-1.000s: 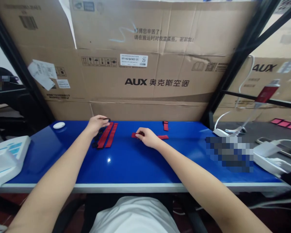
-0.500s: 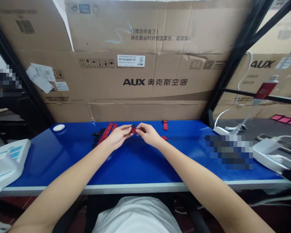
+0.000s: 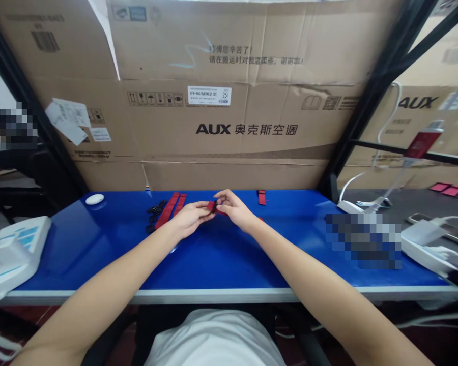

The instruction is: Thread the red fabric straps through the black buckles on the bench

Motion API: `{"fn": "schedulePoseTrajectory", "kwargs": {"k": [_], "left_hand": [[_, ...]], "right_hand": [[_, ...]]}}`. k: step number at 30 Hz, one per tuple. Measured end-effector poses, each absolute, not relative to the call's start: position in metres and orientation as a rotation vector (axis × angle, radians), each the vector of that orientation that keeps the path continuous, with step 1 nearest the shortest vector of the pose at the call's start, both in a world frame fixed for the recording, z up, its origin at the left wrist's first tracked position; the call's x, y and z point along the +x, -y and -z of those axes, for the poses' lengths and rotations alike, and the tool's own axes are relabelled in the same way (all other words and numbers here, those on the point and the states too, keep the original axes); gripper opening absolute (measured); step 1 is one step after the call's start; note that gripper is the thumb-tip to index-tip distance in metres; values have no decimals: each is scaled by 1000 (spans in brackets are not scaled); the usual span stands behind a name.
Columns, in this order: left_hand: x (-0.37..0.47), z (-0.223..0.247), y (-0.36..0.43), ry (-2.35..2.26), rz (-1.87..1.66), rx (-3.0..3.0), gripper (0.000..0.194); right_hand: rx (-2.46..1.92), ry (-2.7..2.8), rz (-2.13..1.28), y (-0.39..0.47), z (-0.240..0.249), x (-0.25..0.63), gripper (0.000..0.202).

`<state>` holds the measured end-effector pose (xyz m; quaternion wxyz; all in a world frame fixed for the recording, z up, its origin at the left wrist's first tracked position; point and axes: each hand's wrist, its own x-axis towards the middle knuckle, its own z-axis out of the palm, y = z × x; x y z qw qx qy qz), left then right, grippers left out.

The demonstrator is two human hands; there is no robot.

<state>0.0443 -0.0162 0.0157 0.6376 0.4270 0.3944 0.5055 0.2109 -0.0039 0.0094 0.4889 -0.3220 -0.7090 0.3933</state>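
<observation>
Above the middle of the blue tabletop, my left hand (image 3: 193, 219) pinches a short red strap (image 3: 211, 206) with a small black buckle on it. Close on the other side, my right hand (image 3: 234, 209) has its fingers bent, and its thumb side grips another part of the same red strap; some fingertips are hidden. Left of my hands lie long red straps (image 3: 168, 211) beside a pile of black buckles (image 3: 156, 209). Behind my right hand rests a folded red strap (image 3: 261, 197) with a black end. Another bit of red shows just beyond my right wrist.
A large cardboard sheet (image 3: 248, 152) stands along the table's back edge between black posts. A white round object (image 3: 94, 199) sits back left, and a white device (image 3: 19, 254) is at the left edge. White power strips and cables (image 3: 427, 249) lie on the right.
The strap and buckle have turned between my hands and come slightly nearer. My right fingers have lifted and shifted along the strap, and more red strap now shows under them.
</observation>
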Motion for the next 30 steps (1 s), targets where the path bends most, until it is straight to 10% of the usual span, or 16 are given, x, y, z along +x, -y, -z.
{"fn": "schedulePoseTrajectory", "kwargs": {"k": [15,20,30], "left_hand": [[-105,-57,-31,-2271,-662,2067,14],[-144,-37,-47,-2055,-366,1905,35],[-146,-34,-49,-2101,-402,1683,17]], "right_hand": [[-1011,1504,-865,-4,-15,226,16],[-1028,1517,-850,-2,-16,227,15],[-971,1581,-1040,0,-14,223,13]]}}
